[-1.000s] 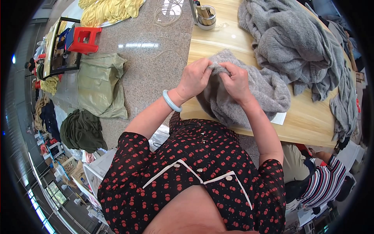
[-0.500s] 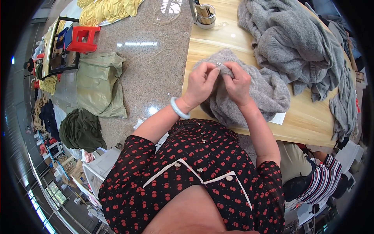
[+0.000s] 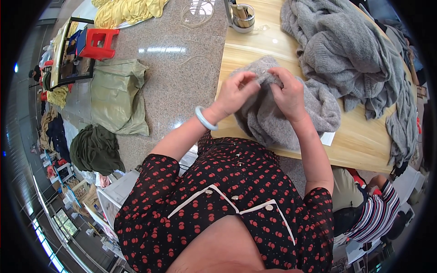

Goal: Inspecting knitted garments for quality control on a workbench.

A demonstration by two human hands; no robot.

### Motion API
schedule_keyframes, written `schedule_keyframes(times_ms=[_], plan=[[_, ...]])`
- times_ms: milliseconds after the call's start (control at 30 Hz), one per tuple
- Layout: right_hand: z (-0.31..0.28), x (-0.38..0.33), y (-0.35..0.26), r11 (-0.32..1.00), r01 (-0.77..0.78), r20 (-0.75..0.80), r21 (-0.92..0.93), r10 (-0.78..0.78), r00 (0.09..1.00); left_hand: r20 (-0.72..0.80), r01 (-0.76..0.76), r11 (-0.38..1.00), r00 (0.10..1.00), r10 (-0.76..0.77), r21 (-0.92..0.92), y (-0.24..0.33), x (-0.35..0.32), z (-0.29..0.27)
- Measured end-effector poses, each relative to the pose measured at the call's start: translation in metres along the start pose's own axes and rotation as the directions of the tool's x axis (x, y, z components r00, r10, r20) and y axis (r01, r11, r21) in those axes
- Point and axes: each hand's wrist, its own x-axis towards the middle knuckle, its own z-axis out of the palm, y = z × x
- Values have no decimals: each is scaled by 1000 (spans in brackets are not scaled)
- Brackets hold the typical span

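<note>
A grey knitted garment (image 3: 277,116) lies bunched at the near edge of a wooden table (image 3: 355,136). My left hand (image 3: 234,93), with a pale bangle on its wrist, pinches the garment's upper edge. My right hand (image 3: 287,93) grips the same edge right beside it. The two hands are close together, fingers curled into the knit.
A heap of grey knitwear (image 3: 350,54) covers the table's far right. A metal cup (image 3: 243,16) stands at the far end. On the stone floor to the left are an olive sack (image 3: 116,98), a dark green bundle (image 3: 93,148), a red stool (image 3: 98,43) and yellow cloth (image 3: 127,9). A person in a striped shirt (image 3: 373,214) sits at lower right.
Both hands stay on the grey garment's edge; the fingers have shifted slightly along it and the left forearm has swung a little.
</note>
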Motion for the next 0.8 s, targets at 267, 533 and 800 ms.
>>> schedule_keyframes(times_ms=[267, 533, 800], plan=[[-10, 3, 11, 952, -40, 76, -304, 66, 995, 73, 303, 908, 953, -294, -290, -14, -20, -16], [-14, -13, 46, 934, -150, 16, -323, 164, 986, 314, 599, 799, 749, -584, 55, -15, -30, -32], [-39, -23, 61, 605, -748, 358, 275, 657, 663, 288, 520, 853, 811, -510, 46, -3, -25, -42]])
